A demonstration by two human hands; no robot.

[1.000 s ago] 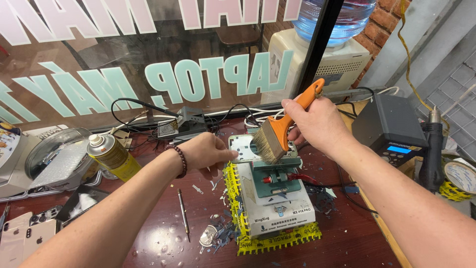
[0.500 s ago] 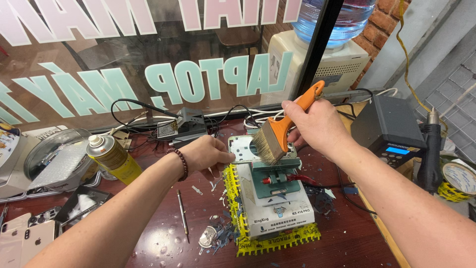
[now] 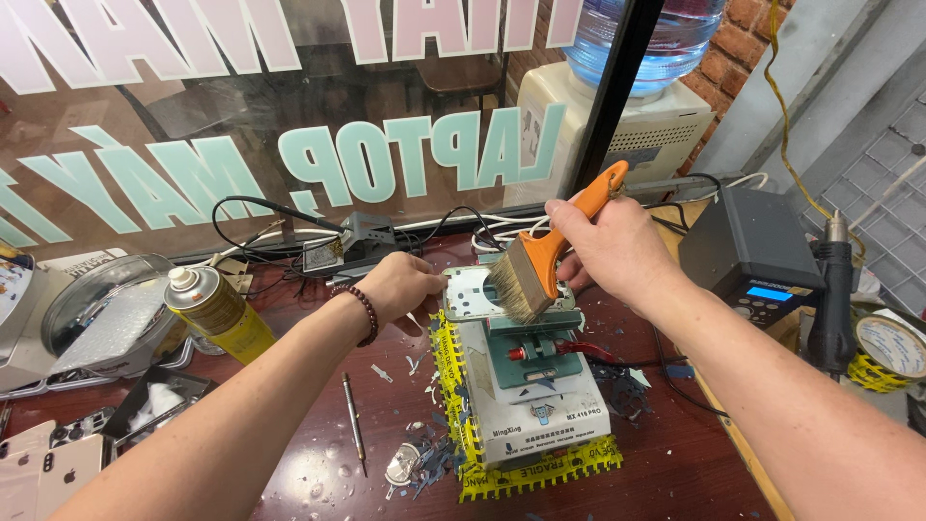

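Little has moved since the earlier frames: your right hand (image 3: 617, 246) has held the brush (image 3: 540, 265) at nearly the same spot over the clamp fixture (image 3: 531, 362), and your left hand (image 3: 410, 285) has stayed at the fixture's upper left corner.

Your right hand is closed around the orange handle, with the bristles angled down and left. The bristles sit on or just above the pale phone frame (image 3: 473, 289) clamped at the far end of the fixture; contact cannot be confirmed. Your left hand is curled, fingertips pressed against the left edge of that frame, steadying it.

The fixture stands on the worktop (image 3: 675, 473), wrapped at its base in yellow tape. Glass chips and debris lie just left of the fixture and in front of it. A thin metal tool (image 3: 353, 420) lies left of the fixture, a yellow spray can (image 3: 212, 314) farther left, and a dark station with a lit display (image 3: 757, 260) to the right.

The step in hand appears to be brushing loose debris off the clamped frame. The next stroke calls for light pressure, sweeping away from your left fingers, while that hand keeps the frame from shifting in the clamp.
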